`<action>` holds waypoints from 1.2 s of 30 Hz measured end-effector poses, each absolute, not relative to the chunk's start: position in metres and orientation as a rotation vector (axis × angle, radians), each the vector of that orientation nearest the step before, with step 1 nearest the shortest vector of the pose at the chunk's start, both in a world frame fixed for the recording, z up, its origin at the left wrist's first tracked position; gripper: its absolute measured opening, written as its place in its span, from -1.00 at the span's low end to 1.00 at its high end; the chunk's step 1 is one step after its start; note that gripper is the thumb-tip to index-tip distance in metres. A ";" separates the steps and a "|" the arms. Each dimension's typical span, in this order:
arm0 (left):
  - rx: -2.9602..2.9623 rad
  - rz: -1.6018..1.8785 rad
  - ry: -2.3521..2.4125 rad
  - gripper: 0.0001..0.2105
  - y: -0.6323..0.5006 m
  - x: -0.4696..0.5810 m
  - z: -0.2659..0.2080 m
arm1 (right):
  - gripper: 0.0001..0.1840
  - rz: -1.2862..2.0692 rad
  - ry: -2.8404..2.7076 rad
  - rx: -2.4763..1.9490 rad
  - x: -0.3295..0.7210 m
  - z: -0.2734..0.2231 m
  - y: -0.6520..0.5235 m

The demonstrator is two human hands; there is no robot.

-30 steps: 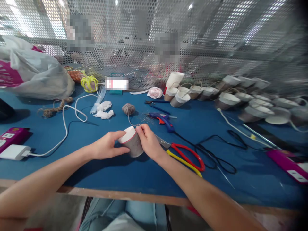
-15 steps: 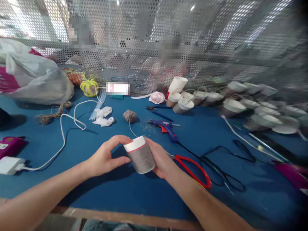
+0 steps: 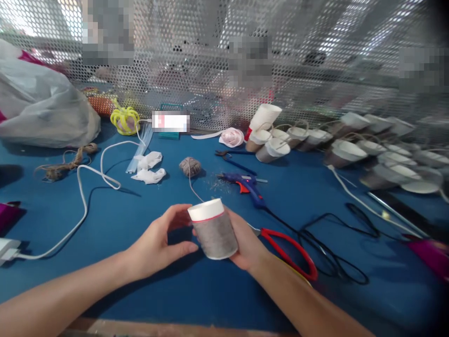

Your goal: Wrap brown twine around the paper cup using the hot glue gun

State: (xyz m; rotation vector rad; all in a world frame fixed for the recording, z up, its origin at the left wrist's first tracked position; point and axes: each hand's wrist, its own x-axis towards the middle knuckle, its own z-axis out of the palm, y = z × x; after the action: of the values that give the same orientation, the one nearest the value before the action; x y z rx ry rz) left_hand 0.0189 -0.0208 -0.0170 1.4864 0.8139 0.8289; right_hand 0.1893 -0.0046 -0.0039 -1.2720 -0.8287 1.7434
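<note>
Clock read from the cup [image 3: 216, 238]. Blue table [image 3: 168, 299] beneath; pale plastic bag [image 3: 45, 107] at 10 o'clock. My right hand [image 3: 247, 239] has its fingers closed round the cup's back and right side. My left hand [image 3: 154, 243], at 9 o'clock, is wide apart between thumb and fingers, gripping nothing; rim contact, cannot tell. Scissors [image 3: 312, 272] at 4 o'clock. Glue gun [image 3: 247, 181] at 1 o'clock. Cup: grey sides, white rim, tipped towards 11 o'clock, over the table's front middle. Yarn ball [image 3: 190, 167] at 11 o'clock, 1 strand running behind the cup.
</note>
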 end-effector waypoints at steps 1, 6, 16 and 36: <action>1.489 0.850 0.813 -0.52 -0.021 0.019 -0.018 | -0.72 1.787 -0.786 -1.267 0.189 -0.004 -0.004; 1.521 0.895 0.797 -0.49 -0.022 0.020 -0.022 | -0.79 1.912 -0.625 -1.179 0.186 -0.008 -0.004; 1.557 0.860 0.799 -0.50 -0.023 0.013 -0.018 | -0.74 2.074 -0.506 -1.030 0.190 -0.010 -0.004; 1.999 0.862 0.974 -0.67 -0.015 0.008 -0.003 | -0.78 0.881 -1.643 -1.451 0.192 -0.012 -0.012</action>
State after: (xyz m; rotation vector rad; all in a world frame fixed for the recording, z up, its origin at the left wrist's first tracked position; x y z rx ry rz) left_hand 0.0085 -0.0154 -0.0035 1.9990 0.9736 0.8619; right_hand 0.1920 -0.0125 -0.0116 -1.4511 -1.6431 0.8810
